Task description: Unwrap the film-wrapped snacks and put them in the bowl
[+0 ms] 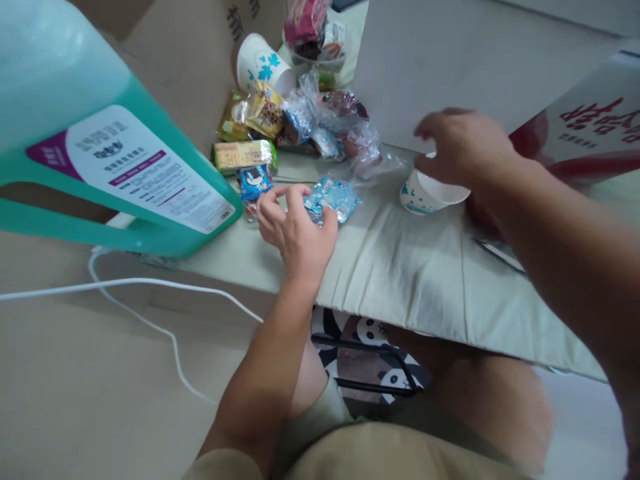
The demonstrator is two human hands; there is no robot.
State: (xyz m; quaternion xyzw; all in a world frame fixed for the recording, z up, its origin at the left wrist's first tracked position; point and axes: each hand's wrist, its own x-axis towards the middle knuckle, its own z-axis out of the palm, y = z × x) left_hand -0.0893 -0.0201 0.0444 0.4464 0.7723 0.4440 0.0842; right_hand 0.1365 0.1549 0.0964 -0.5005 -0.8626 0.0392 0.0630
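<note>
My left hand (300, 230) hovers at or touches a pale blue shiny wrapper packet (339, 199), thumb and fingers apart and curved. Just beyond its fingertips lies a small dark blue packet (254, 182), with a reddish wrapper partly hidden by the hand. Over a white paper cup (423, 195) with blue leaf prints is my right hand (463, 147), slightly blurred. Its fingers are bent, with a gap between the thumb side and the index finger. The hand covers part of the cup's rim; whether it touches the cup is unclear.
A large green liquid jug (200, 180) stands at left, with a white cable (150, 283) hanging below. Behind are snack packets (245, 157), clear plastic wrappers (325, 127), a tipped paper cup (257, 63) and a filled tub (320, 60). A red-and-white package (585, 127) stands at right.
</note>
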